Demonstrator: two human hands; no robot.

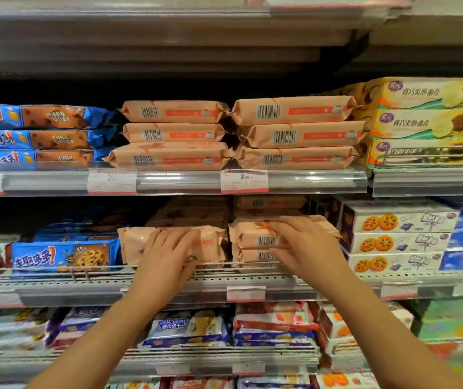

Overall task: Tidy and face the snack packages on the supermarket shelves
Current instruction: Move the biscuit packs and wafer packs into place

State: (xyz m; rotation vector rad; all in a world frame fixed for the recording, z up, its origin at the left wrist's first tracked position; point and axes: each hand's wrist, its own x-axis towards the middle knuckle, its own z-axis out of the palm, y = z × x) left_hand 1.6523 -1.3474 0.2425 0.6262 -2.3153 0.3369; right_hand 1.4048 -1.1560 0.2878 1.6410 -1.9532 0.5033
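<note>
My left hand [168, 248] lies flat on an upright peach packet [137, 242]; my right hand [297, 242] grips the stacked peach packets [252, 237].

At centre frame, the left hand [168, 249] is lying flat on an upright peach packet [136, 244] on the middle shelf [56, 279]. The right hand [299, 244] is gripping the stacked peach packets [248, 237] just beside it.
</note>
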